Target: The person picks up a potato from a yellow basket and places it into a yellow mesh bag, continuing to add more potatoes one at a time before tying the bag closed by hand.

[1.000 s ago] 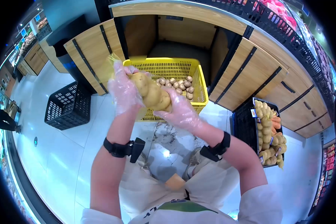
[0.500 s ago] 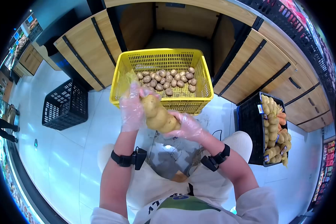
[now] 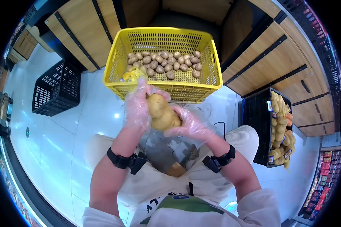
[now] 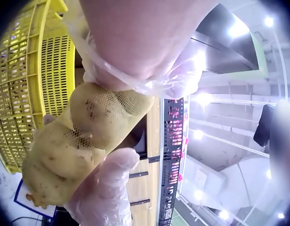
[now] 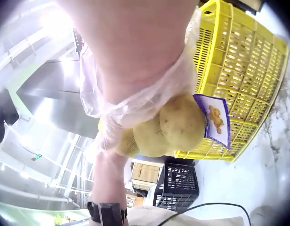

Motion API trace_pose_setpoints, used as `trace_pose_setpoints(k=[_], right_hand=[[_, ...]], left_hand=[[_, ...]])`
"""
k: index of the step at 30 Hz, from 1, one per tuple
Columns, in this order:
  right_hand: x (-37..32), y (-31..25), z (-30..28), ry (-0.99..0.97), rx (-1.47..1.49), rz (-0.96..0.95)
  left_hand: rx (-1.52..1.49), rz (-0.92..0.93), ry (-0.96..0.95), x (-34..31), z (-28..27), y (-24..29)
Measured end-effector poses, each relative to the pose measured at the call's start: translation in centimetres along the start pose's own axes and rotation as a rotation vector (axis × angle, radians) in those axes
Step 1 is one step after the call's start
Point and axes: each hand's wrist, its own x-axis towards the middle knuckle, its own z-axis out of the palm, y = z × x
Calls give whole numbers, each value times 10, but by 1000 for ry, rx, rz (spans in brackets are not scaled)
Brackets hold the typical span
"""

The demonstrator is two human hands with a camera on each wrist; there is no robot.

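Note:
A mesh bag of large potatoes (image 3: 161, 112) is held between both gloved hands in front of the body. The left hand (image 3: 137, 108) grips its upper end, where yellow netting (image 3: 134, 73) sticks up near the crate's edge. At the lower end, the right hand (image 3: 189, 124) holds the bag with curled fingers. The left wrist view shows the net stretched over the potatoes (image 4: 95, 115). A purple-edged label (image 5: 216, 120) hangs from the bag in the right wrist view. Just beyond the hands stands a yellow crate (image 3: 163, 89) with small brown potatoes (image 3: 160, 69) inside.
At the left, a black crate (image 3: 57, 89) stands on the tiled floor (image 3: 60, 151). A black crate (image 3: 254, 130) at the right holds bagged potatoes (image 3: 280, 130) and some carrots. Wooden cabinets (image 3: 269, 56) line the far side, around an open compartment.
The view has tilted down, so the yellow crate shows more fully and its small potatoes are in plain sight. Both hands keep hold of the bag, now lower against the crate and nearer the body.

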Motion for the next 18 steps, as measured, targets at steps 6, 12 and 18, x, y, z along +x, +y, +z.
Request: trace_pose_setpoints(k=[6, 12, 18], right_hand=[[-1, -9, 10, 19, 105, -106], [-3, -14, 11, 146, -107, -89], [7, -15, 8, 287, -552, -400]], left_hand=[[186, 4, -166, -10, 14, 0], [409, 145, -300, -7, 22, -5], [435, 122, -238, -5, 19, -10]])
